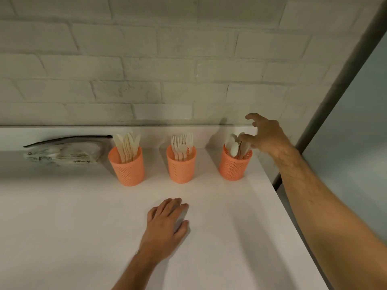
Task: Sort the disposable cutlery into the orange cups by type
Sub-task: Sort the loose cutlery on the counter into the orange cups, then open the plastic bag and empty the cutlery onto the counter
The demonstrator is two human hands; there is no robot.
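Three orange perforated cups stand in a row on the white counter. The left cup [127,166] holds several pale knives [127,146]. The middle cup [181,165] holds several forks [182,144]. The right cup [235,165] holds several spoons [234,146]. My right hand [265,135] hovers just above and to the right of the right cup, fingers spread and loosely bent, holding nothing; its thumb is near the spoon tops. My left hand [166,222] rests flat, palm down, on the counter in front of the middle cup.
A clear plastic zip bag [67,150] lies at the back left against a raised ledge [146,130] below the white brick wall. The counter's right edge [278,197] runs diagonally beside a grey panel.
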